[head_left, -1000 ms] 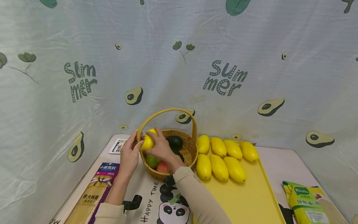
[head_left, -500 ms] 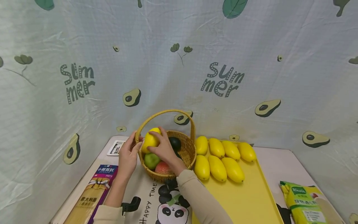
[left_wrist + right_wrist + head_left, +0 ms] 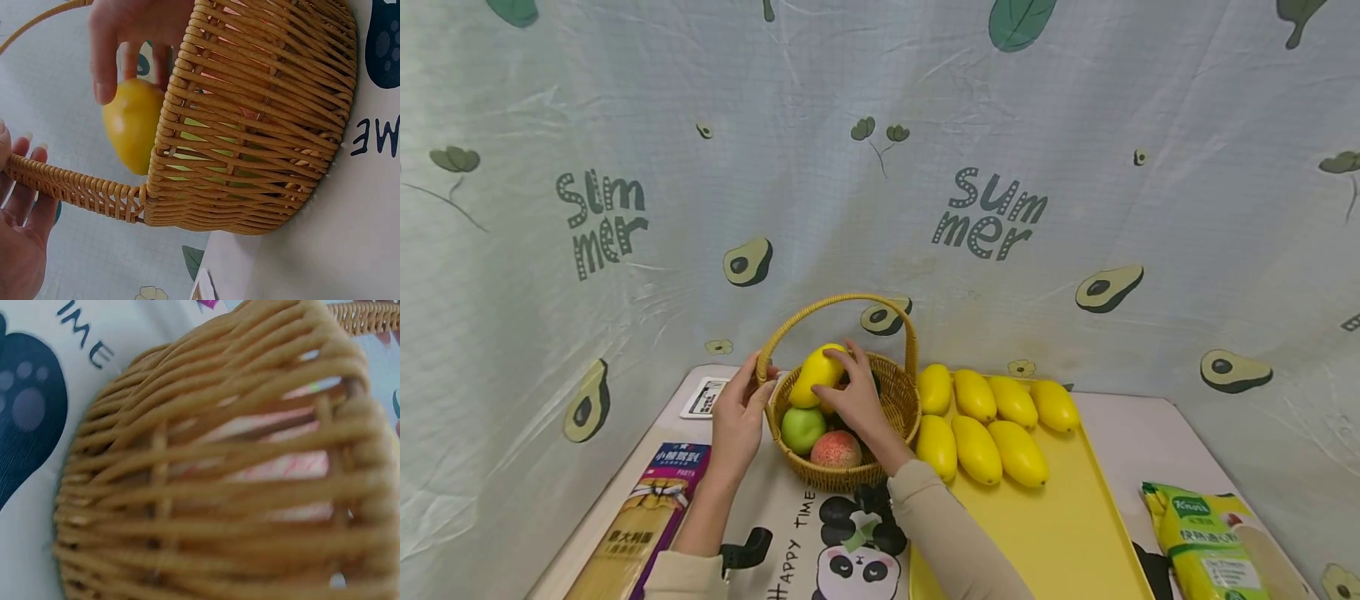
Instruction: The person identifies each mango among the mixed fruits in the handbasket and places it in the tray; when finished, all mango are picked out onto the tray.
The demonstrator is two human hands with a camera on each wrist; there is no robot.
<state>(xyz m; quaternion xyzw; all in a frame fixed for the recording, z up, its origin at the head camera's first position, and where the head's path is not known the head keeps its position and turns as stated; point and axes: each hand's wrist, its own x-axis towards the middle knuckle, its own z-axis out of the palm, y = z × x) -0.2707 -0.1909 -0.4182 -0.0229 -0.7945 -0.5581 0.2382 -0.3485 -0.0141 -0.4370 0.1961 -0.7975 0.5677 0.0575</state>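
A brown wicker basket [image 3: 835, 479] with a tall arched handle [image 3: 827, 302] stands on the table near the back. My left hand [image 3: 736, 425] holds the handle's left foot, fingers behind it in the left wrist view. Over the basket's back left, my right hand [image 3: 859, 404] pinches a yellow mango [image 3: 815, 379] between thumb and fingers; this mango [image 3: 132, 122] shows above the rim in the left wrist view. Below it in the basket lie a green apple [image 3: 802, 430] and a red peach [image 3: 837, 450]. Dark fruit behind is mostly hidden by my right hand.
Right of the basket, a yellow tray [image 3: 1037, 542] bears several mangoes [image 3: 1021, 454] in two rows. A pasta packet [image 3: 643, 521] lies at the left, a white card [image 3: 703, 398] behind it. At the far right lies a Knorr packet [image 3: 1213, 542]. A printed curtain [image 3: 820, 208] hangs behind.
My right hand has moved the mango slightly rightward over the basket, tilting it, so the apple and peach show more fully. My left hand stays at the handle. The head view has shifted slightly.
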